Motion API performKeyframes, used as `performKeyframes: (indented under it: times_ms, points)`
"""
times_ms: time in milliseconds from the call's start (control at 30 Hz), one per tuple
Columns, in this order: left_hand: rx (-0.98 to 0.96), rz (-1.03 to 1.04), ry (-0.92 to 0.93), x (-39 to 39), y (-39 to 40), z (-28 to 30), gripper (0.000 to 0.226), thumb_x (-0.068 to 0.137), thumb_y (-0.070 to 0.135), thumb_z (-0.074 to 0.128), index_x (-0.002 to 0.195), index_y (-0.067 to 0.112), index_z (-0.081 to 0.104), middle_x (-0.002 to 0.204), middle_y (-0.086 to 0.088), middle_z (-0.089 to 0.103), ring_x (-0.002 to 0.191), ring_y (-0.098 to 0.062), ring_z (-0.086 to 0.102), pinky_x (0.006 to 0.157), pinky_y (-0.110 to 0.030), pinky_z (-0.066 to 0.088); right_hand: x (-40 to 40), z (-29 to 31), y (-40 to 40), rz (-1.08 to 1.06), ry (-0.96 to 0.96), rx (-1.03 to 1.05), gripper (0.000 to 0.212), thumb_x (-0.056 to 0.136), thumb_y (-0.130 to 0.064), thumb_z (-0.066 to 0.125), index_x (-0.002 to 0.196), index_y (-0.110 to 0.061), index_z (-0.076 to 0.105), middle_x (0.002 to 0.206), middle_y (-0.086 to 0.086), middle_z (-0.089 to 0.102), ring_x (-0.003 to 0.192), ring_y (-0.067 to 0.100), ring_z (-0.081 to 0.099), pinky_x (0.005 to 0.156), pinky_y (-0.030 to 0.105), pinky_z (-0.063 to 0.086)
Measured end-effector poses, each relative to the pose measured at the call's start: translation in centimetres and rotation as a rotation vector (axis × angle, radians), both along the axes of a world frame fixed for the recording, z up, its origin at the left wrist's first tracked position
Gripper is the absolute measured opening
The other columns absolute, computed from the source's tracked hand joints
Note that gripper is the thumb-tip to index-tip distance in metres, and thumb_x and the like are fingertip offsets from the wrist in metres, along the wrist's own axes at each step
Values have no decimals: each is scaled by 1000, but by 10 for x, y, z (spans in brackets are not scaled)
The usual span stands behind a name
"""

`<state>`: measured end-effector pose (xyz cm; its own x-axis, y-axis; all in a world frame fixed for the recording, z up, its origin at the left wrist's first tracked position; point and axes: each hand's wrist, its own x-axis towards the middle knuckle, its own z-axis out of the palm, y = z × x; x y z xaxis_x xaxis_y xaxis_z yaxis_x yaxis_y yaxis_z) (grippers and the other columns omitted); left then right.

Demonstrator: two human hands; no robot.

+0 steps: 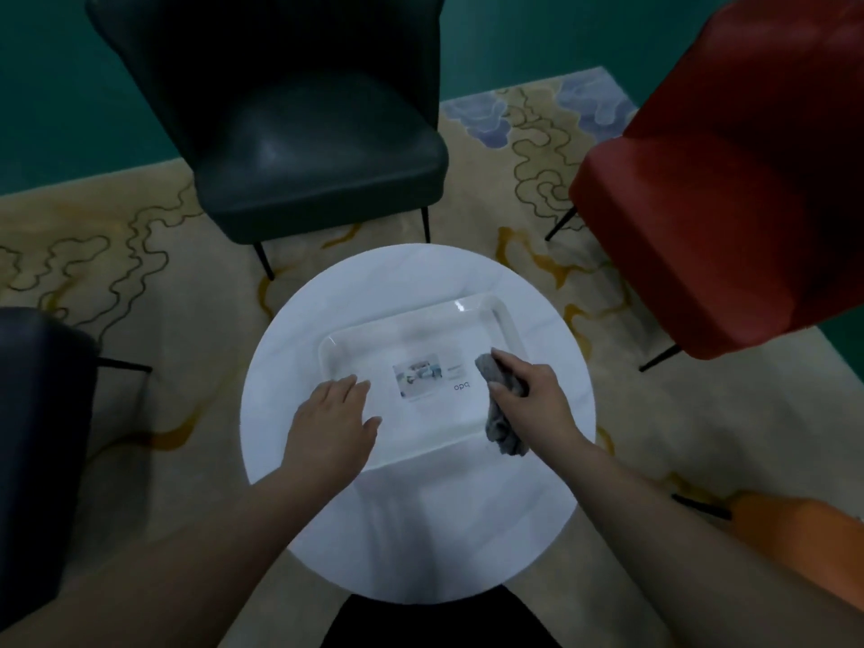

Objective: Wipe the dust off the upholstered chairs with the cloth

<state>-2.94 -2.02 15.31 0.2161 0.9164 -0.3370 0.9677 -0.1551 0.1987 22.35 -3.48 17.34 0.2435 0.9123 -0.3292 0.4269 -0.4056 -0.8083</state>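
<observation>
My right hand [533,397] grips a crumpled grey cloth [501,427] over the right end of a white tray [502,315]; part of the cloth hangs below my fist. My left hand [334,420] rests flat with straight fingers on the tray's left end. A dark green upholstered chair [318,147] stands beyond the table. A red upholstered chair [729,217] stands at the right. A dark chair [37,441] shows partly at the left edge, and an orange one [813,540] peeks in at the lower right.
The tray lies on a small round white table [421,521] directly in front of me. A label with a picture [418,378] sits in the tray's middle. A beige patterned rug [140,273] covers the floor, with teal floor behind it.
</observation>
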Motion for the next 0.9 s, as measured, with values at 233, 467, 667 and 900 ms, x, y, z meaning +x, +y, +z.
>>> performKeyframes:
  times_ms: [233,467,667,900]
  points:
    - [-12,174,19,23,6,-17,58,96,46,42,147,21,30,154,0,30,141,-21,26,114,-37,24,17,-40,41,191,31,-47,58,80,-7,64,131,-34,53,112,6,54,90,18,63,78,24,56]
    - [-48,246,-15,36,-3,-59,61,94,48,45,148,22,29,154,1,29,141,-20,25,114,-36,24,13,-86,59,288,61,-17,66,79,-9,69,133,-39,46,110,-10,34,86,-16,49,51,-2,40]
    - [-56,270,-27,34,3,-93,60,94,46,46,146,22,32,153,0,32,140,-20,28,114,-35,24,1,-132,79,444,-57,-82,75,80,-18,70,143,-35,34,119,-7,34,106,6,44,85,7,35]
    - [-25,200,-16,30,10,-97,60,93,45,48,146,22,33,153,1,32,140,-20,28,114,-34,23,-3,-146,90,602,-213,-136,73,81,-35,71,143,-34,33,128,2,38,117,18,45,94,20,34]
